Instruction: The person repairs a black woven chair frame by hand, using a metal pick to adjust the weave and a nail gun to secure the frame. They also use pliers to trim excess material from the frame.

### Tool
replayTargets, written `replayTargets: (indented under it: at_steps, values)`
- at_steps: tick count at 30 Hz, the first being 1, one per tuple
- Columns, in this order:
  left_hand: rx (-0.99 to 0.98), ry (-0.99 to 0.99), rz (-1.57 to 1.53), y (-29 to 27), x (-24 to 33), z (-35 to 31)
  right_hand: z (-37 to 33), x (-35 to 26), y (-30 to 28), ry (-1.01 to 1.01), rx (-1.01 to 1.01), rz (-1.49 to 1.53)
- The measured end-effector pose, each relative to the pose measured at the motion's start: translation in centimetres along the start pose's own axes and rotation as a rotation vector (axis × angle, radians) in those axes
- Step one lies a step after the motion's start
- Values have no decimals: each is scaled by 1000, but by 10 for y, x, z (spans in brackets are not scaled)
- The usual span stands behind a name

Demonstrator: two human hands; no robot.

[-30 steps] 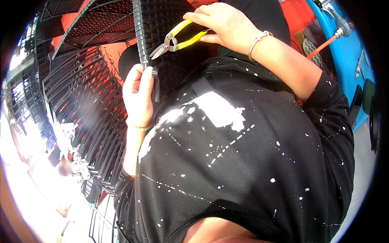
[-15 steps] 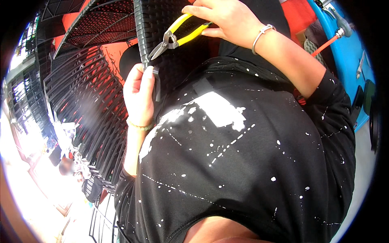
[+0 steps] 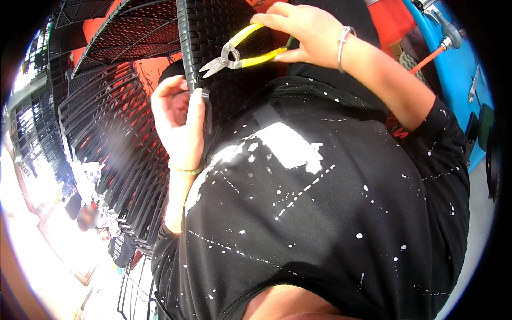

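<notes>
My right hand (image 3: 304, 32) grips the yellow handles of a pair of pruning shears (image 3: 233, 55). Their short metal blades point left and down, slightly parted, with nothing seen between them. Just left of the blade tips runs the edge of a black woven wicker panel (image 3: 193, 40). At the lower end of that edge my left hand (image 3: 178, 125) is closed, thumb and fingers pinching the end of a flat dark strip (image 3: 208, 113) that hangs down beside the thumb. The strip's upper end is partly covered by the thumb.
On the left, black slatted frames (image 3: 114, 138) are stacked close to my left arm, and another woven black piece (image 3: 138, 40) stands behind. A blue surface (image 3: 453, 58) at the right bears a tool with an orange hose (image 3: 426, 61) and several small tools. Red material (image 3: 392, 24) shows behind.
The shears have moved right and away from the strip beside my left thumb, and their handles have spread a little. My left fingers have shifted and curled behind the edge.
</notes>
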State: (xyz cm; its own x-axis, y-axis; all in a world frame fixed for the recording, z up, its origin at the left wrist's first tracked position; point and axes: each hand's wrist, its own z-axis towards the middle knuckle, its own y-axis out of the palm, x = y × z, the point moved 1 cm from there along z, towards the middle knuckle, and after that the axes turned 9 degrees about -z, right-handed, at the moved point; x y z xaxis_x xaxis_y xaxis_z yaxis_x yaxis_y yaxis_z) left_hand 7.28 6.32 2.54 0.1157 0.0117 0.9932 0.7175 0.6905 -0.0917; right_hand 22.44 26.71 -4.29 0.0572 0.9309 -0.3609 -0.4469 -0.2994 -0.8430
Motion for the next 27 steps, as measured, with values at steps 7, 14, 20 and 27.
replayTargets:
  at_steps: [7,14,20,27]
  values:
    - [-246,440,715,-15,27,9,-13,-12,11,128,-38,-91]
    - [-404,460,911,-10,46,12,-15,-15,11,154,-19,-70]
    - [-443,393,993,-6,52,12,-16,-14,12,168,-5,-35]
    - [-491,345,1105,1,66,12,-14,-16,9,169,-44,-29]
